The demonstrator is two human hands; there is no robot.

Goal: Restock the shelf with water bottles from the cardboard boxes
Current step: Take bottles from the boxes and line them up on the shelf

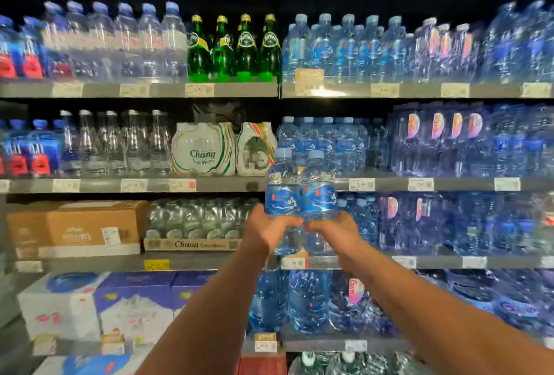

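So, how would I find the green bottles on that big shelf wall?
Find the white Chang packs in the middle of the shelving. One shelf up, above them, stand four green bottles. They alone are dark green with yellow caps; every neighbour is clear or blue.

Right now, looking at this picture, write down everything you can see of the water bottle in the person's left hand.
The left bottle is small and made of clear, bluish plastic. It has a pale blue cap and a blue label band round its middle. It is upright, held up in front of the shelves. The left hand grips its lower half, below the label. Its side sits against, or very close to, the matching bottle in the right hand. The label print is too blurred to read.
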